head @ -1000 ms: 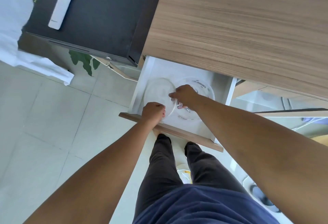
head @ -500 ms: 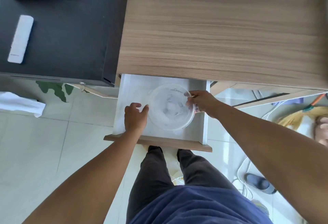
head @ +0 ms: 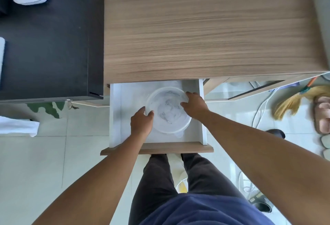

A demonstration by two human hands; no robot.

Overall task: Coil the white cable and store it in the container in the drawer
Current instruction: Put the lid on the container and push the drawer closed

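A round clear plastic container (head: 167, 112) with its lid on sits in the open white drawer (head: 203, 117) under the wooden desk. Faint pale cable shapes show through the lid, too blurred to make out. My left hand (head: 142, 123) grips the container's left rim. My right hand (head: 193, 106) presses on its right rim, fingers over the lid edge. Both forearms reach down from the bottom of the view.
The wooden desk top (head: 205, 28) overhangs the drawer's back. A black cabinet (head: 48, 37) stands to the left with white devices on it. The drawer's wooden front (head: 176, 147) is just before my legs. Cables, a broom and slippers (head: 321, 116) lie on the floor at right.
The lid that lay beside the container now covers it. My left hand came from the drawer floor onto the container's left rim, and my right hand stayed on its right rim.
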